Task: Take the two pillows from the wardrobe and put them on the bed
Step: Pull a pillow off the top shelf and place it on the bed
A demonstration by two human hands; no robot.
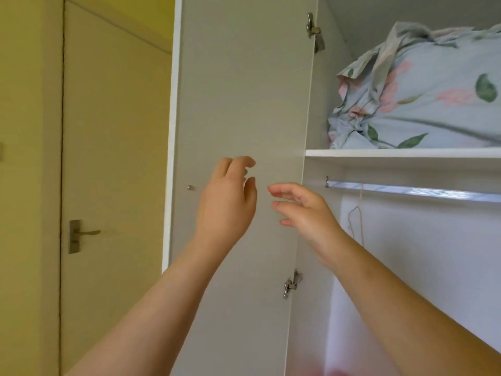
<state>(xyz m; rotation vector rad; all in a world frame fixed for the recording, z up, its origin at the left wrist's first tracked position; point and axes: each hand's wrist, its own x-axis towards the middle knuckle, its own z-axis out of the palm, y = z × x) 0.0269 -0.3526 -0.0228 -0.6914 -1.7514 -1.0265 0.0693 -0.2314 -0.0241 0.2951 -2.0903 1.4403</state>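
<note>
Wardrobe door (238, 104): standing swung open, its inner face turned toward the camera, with a hinge near the top (314, 29) and another lower down (291, 284) on its right edge.
Knob screw (190, 187): showing on the door's inner face, left of the left hand.
Left hand (227, 202): hanging raised in front of the door, fingers loosely curled and parted, gripping nothing.
Right hand (303, 210): hanging just right of the left hand and apart from it, in front of the door's hinge edge, fingers spread and bent toward the left, holding nothing.
Shelf (401, 153): lying right of the door and higher than both hands.
Pillows (423, 96): sitting on the shelf, well above and right of the hands, as a rumpled pale blue heap printed with pink flowers and green leaves; whether it is one pillow or two, I cannot tell.
Rail (412, 189): running just under the shelf, right of the right hand.
Hanger (356, 215): dangling from the rail, thin and wiry, just right of the right hand.
Room door (113, 164): standing shut, left of the wardrobe door, with a metal handle (81, 234).
</note>
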